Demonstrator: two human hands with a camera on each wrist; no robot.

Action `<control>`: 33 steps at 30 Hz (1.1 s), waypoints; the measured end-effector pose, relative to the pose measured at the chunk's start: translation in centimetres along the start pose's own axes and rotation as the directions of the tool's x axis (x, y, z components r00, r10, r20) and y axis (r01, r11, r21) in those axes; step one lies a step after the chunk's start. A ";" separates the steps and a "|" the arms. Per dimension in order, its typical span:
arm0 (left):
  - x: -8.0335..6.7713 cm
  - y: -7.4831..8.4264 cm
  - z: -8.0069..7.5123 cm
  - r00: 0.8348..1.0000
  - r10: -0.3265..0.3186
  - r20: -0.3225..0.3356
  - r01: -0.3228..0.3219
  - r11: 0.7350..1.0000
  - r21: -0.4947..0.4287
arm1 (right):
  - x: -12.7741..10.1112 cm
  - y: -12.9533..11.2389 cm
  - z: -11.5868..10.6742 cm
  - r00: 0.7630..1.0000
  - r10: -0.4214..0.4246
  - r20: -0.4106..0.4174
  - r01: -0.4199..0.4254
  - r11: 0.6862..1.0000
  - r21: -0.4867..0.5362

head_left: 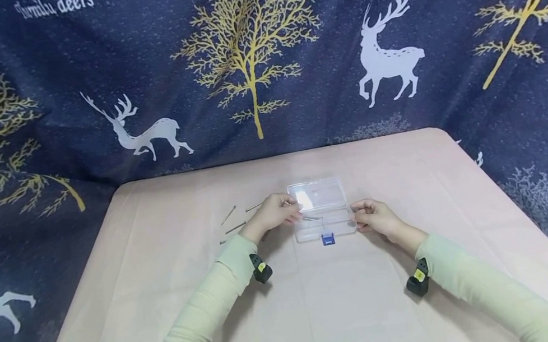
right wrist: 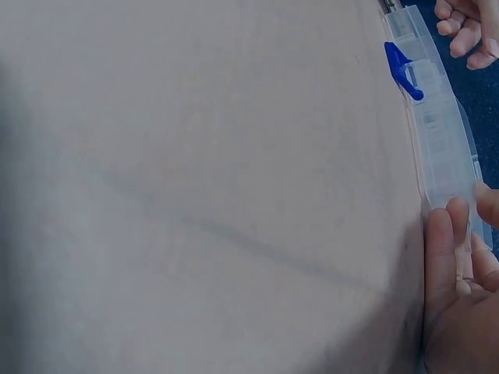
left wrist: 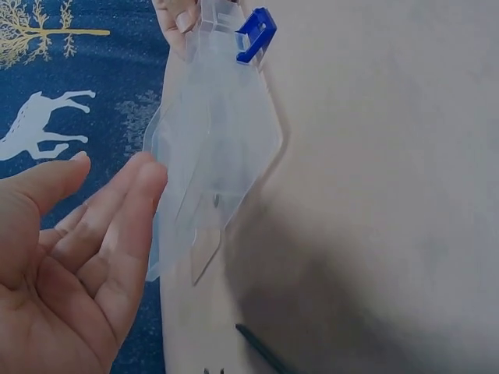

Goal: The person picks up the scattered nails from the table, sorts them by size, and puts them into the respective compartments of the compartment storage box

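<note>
A clear plastic box (head_left: 326, 229) with compartments lies on the table, its transparent lid (head_left: 317, 193) folded back and its blue latch (head_left: 328, 238) facing me. One long thin metal nail (head_left: 312, 218) shows at the box's middle row. My left hand (head_left: 280, 209) is over the box's left end; in the left wrist view its thumb stands apart from the fingers, with nothing between them. At the opposite end, my right hand (head_left: 373, 218) holds the box, and the right wrist view has thumb and fingers on either side of its end.
Several more nails (head_left: 236, 228) lie scattered on the pink-covered table (head_left: 320, 312), left of the box and partly behind the left hand. A dark blue cloth (head_left: 304, 77) with deer and trees hangs behind the table. Both wrists wear small black cameras (head_left: 418, 284).
</note>
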State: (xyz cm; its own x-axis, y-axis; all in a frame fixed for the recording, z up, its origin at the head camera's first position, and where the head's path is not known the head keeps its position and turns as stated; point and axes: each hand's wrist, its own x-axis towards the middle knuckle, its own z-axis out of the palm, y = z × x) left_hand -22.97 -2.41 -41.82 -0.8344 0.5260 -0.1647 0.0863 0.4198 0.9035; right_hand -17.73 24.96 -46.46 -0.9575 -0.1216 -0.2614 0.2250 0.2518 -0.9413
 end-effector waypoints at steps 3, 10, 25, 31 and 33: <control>-0.5 0.2 -0.3 0.999 0.024 -0.029 -0.022 0.998 0.060 | -0.1 0.0 0.0 1.000 -0.003 0.001 0.003 1.000 -0.010; -1.9 1.1 -0.9 0.984 0.070 -0.166 -0.004 0.931 0.365 | -0.1 0.1 -0.1 1.000 -0.016 -0.006 0.016 1.000 -0.020; -4.3 -0.7 -1.6 0.980 0.015 -0.198 0.088 0.861 0.501 | -0.2 0.2 -0.1 1.000 -0.003 -0.007 0.002 0.999 -0.032; -4.9 -1.7 -1.7 0.975 -0.012 -0.220 0.120 0.866 0.485 | -0.2 0.1 0.0 1.000 -0.005 -0.013 0.005 0.999 -0.040; -5.0 -2.1 -1.7 0.976 -0.030 -0.216 0.132 0.868 0.478 | -0.1 0.1 0.0 1.000 -0.002 -0.010 0.002 0.999 -0.045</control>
State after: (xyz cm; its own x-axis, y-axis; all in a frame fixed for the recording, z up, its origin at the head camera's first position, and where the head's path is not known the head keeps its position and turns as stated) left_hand -19.95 -7.17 -42.20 -0.9345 0.3410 -0.1022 0.2248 0.7879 0.5733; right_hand -17.58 24.97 -46.52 -0.9597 -0.1127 -0.2573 0.2150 0.2949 -0.9310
